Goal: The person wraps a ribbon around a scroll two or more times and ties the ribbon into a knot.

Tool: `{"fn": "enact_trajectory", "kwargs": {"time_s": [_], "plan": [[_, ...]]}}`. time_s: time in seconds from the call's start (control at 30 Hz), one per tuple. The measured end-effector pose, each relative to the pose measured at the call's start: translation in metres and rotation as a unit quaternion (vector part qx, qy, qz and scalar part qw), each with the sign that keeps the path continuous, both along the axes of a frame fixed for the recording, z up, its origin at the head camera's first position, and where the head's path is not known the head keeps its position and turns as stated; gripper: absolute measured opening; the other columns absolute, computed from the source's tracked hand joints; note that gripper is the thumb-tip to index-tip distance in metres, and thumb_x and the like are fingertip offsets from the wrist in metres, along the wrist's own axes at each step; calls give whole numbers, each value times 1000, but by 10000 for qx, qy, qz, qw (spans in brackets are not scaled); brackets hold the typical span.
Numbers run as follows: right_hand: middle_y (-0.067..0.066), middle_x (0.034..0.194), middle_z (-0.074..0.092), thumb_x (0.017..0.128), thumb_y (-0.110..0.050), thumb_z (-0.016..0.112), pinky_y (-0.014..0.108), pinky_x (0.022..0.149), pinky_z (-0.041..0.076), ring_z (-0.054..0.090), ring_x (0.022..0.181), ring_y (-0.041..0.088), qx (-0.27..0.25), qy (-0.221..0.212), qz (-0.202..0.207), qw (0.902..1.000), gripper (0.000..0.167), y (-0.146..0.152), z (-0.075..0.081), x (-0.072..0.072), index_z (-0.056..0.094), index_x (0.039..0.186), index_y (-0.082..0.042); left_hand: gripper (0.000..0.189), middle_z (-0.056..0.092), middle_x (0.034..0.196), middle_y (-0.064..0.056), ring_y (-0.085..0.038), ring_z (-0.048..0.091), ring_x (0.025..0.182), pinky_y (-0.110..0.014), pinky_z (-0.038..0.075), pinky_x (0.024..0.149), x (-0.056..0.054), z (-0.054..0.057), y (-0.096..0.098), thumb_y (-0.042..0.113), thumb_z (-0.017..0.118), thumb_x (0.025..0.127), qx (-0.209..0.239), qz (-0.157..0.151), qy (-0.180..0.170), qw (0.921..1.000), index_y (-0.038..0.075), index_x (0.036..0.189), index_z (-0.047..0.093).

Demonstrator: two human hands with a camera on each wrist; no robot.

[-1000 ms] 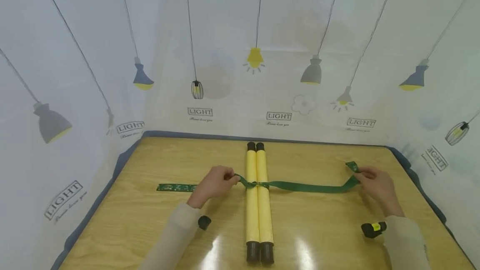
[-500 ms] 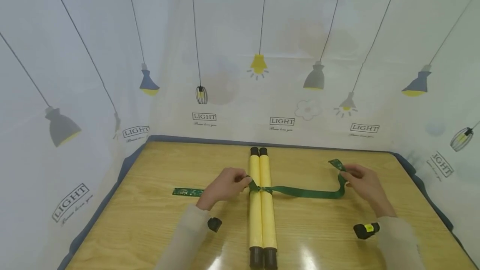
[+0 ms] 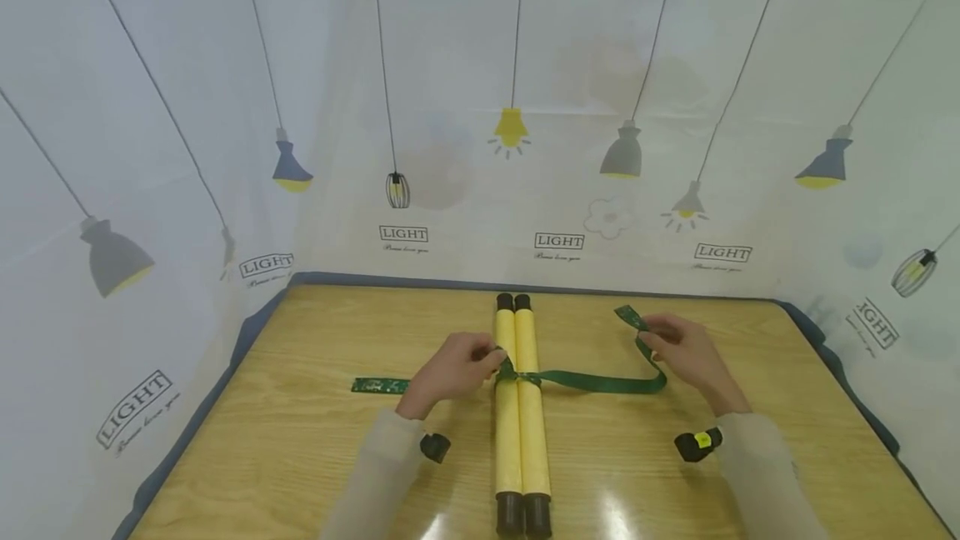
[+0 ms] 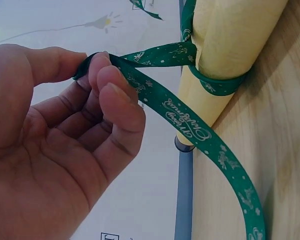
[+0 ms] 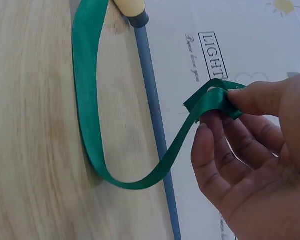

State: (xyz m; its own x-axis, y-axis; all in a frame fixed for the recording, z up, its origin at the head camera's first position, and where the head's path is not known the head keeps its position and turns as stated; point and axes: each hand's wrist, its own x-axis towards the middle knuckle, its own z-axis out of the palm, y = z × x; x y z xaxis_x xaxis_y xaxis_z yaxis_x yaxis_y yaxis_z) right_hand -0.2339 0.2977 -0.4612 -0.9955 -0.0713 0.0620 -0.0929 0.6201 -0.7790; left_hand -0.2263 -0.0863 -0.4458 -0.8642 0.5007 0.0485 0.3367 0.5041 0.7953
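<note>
Two pale yellow rods [image 3: 508, 440] with dark end caps lie side by side on the wooden table. Around their middle runs a green ribbon [image 3: 600, 382], printed with white "Merry Christmas" lettering in the left wrist view. Just left of the rods, my left hand [image 3: 453, 367] pinches a fold of the ribbon between thumb and fingertips, and the tail beyond it trails left over the wood. On the right, my right hand [image 3: 686, 348] pinches the ribbon near its other end. A slack curve of ribbon [image 5: 87, 75] hangs between that hand and the rods.
The wooden table [image 3: 300, 473] has a blue-grey edge [image 3: 420, 280] along its back and sides. Behind it stands a white wall covering [image 3: 465, 223] printed with lamps and "LIGHT" labels. A dark wrist device [image 3: 697, 443] shows below the right hand.
My right hand has moved left toward the rods with its ribbon end, so the ribbon has gone slacker. My left hand has shifted slightly right, lifting its fold closer over the rods.
</note>
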Motion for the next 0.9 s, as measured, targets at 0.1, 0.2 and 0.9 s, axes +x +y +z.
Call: {"fn": "enact_trajectory", "kwargs": {"time_s": [0.1,0.2,0.9], "plan": [[24,126,69,105,-23,61,32,78,59,71,105,29,-22,13,145,9999,37,-9,2,-5,60,135,-1,32,58,73,1,-9,49,61,-24,44,57,-1,1,1,25,56,107,44,-38,16,10000,1,89,66],[24,126,69,104,-20,61,31,76,58,70,108,34,-77,9,292,9995,34,-21,3,-12,61,132,0,31,62,75,-3,-9,50,61,-25,46,57,-1,1,0,24,56,107,60,-43,67,10000,2,89,67],[14,112,73,100,-17,65,29,69,55,68,94,22,111,232,861,9960,27,-88,6,-33,69,125,-5,30,59,74,3,-9,49,61,-24,44,58,2,2,4,23,57,106,32,-133,34,9999,1,90,69]]}}
